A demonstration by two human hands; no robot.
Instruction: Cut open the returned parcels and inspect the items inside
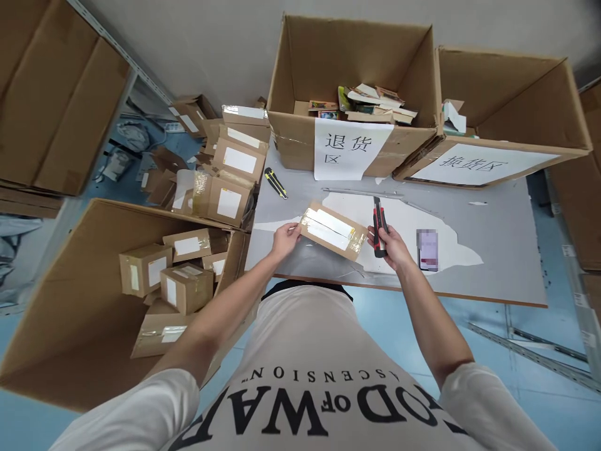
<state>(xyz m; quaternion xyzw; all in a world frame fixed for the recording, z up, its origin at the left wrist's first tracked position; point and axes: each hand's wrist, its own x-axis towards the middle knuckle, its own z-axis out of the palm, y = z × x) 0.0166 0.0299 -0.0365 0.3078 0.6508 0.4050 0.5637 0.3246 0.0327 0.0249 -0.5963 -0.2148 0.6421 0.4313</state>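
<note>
My left hand (285, 238) grips the left end of a flat cardboard parcel (334, 230) with a white label and clear tape, lying on the grey table (493, 275). To the parcel's right, my right hand (390, 245) is closed around a red and black utility knife (378, 220), its blade end pointing away from me. The hand also touches the parcel's right corner.
A phone (427, 249) lies right of my right hand. A yellow and black knife (275, 183) rests at the table's back left. Two big open cartons (357, 94) (507, 106) with paper signs stand behind. A large carton (70, 300) of small parcels sits on my left.
</note>
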